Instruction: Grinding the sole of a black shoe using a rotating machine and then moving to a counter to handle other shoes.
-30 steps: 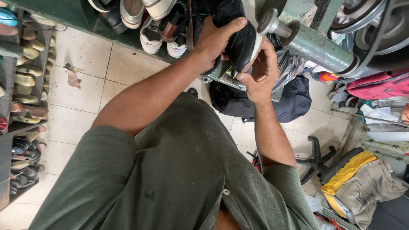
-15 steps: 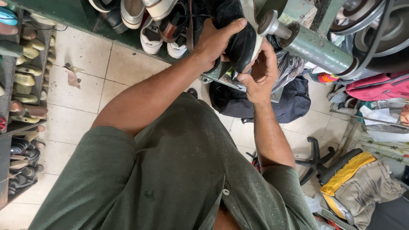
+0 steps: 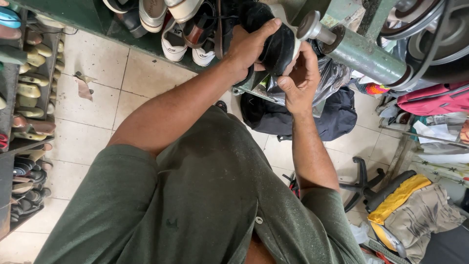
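Seen from above, over a dark green shirt (image 3: 195, 205). Both hands raised close together and clamped on a black shoe (image 3: 276, 41), held up at the top middle of the view against the end of a green machine shaft (image 3: 361, 51). Left hand (image 3: 249, 46) wrapped over the near side of the black shoe, fingers curled across its dark upper. Right hand (image 3: 300, 80) gripping from below and from the right, thumb pressed to the shoe, just beside the pale metal spindle tip (image 3: 312, 27) of the shaft. Black shoe touching or nearly touching that tip; impossible to tell which.

Behind the hands, a row of other shoes on the green table edge (image 3: 97, 19): white sneakers (image 3: 173, 44), a brown shoe (image 3: 195, 29), pale soles turned up. Directly under the hands, a crumpled clear plastic bag (image 3: 334, 78) and, lower on the tiled floor (image 3: 97, 93), a black backpack (image 3: 337, 115). At the far left, a shelf rack (image 3: 24, 112) packed with sandals and shoes in several rows. At the upper right, a large belt wheel (image 3: 430, 34) on the machine. To the right, a pink bag (image 3: 435, 98), then a yellow cloth (image 3: 395, 198) and a beige patterned cloth (image 3: 425, 220) on the floor, near the black base of a chair (image 3: 364, 188).
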